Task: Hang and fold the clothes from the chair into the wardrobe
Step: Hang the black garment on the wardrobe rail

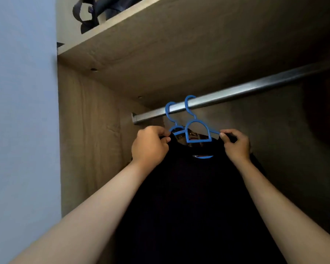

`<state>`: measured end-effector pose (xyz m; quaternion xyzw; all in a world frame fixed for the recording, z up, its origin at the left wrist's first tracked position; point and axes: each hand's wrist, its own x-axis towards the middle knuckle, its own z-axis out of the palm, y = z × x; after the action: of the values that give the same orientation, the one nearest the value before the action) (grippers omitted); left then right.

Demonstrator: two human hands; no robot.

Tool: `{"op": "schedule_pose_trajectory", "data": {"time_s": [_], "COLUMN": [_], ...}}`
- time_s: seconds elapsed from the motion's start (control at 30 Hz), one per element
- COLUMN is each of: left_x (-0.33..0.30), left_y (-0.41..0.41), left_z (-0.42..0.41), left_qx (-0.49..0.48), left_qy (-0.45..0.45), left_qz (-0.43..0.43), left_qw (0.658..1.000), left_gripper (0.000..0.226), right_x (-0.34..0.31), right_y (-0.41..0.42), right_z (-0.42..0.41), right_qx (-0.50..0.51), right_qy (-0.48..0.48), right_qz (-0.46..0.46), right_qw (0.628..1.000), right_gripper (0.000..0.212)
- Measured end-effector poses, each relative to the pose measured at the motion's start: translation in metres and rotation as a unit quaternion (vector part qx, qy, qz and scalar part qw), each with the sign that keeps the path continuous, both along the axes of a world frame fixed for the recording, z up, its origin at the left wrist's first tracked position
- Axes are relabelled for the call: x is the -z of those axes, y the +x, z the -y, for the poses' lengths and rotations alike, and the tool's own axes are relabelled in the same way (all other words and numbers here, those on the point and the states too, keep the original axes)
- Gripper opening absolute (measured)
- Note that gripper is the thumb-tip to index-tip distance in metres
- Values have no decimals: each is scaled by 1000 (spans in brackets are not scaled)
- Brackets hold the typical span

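Observation:
A black garment [194, 197] hangs on a blue plastic hanger [198, 131] whose hook sits over the metal wardrobe rail [236, 94]. A second blue hanger [172, 119] hooks on the rail just to its left, behind the first. My left hand [150, 145] pinches the garment's left shoulder at the hanger's end. On the other side, my right hand [236, 144] pinches the right shoulder in the same way. The lower part of the garment runs out of view at the bottom.
A wooden shelf [160, 44] spans above the rail, with dark folded fabric [91, 14] lying on top of it. The wardrobe's wooden side panel [88, 140] stands close on the left, beside a pale blue wall [21, 111]. The right part of the wardrobe is dark.

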<state>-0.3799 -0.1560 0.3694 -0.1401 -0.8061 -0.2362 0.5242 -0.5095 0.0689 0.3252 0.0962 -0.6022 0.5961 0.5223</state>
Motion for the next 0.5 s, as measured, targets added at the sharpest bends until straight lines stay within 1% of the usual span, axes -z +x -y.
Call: {"op": "schedule_pose_trajectory", "data": {"time_s": [0.1, 0.2, 0.27, 0.37, 0.43, 0.5], "left_x": [15, 18, 23, 38, 49, 60], "left_y": [-3, -1, 3, 15, 27, 44], "left_z": [1, 4, 6, 8, 10, 11], "left_qx": [-11, -13, -30, -42, -42, -45], "left_qy": [-22, -53, -97, -137, -121, -85], "left_qz": [-32, -46, -35, -16, 4, 34], "left_qw": [999, 997, 994, 990, 992, 995], "left_gripper": [20, 27, 37, 64, 76, 81], "right_x": [9, 9, 14, 24, 30, 37], "right_y": [4, 10, 16, 39, 59, 82], "right_z": [3, 9, 16, 37, 52, 66], "right_qx": [8, 33, 63, 38, 20, 9], "right_qy": [-17, -20, 6, 42, 65, 84], "right_qz": [-2, -9, -19, -45, -43, -40], "right_qw": [1000, 999, 998, 997, 997, 996], "right_gripper": [23, 9, 23, 41, 45, 47]}}
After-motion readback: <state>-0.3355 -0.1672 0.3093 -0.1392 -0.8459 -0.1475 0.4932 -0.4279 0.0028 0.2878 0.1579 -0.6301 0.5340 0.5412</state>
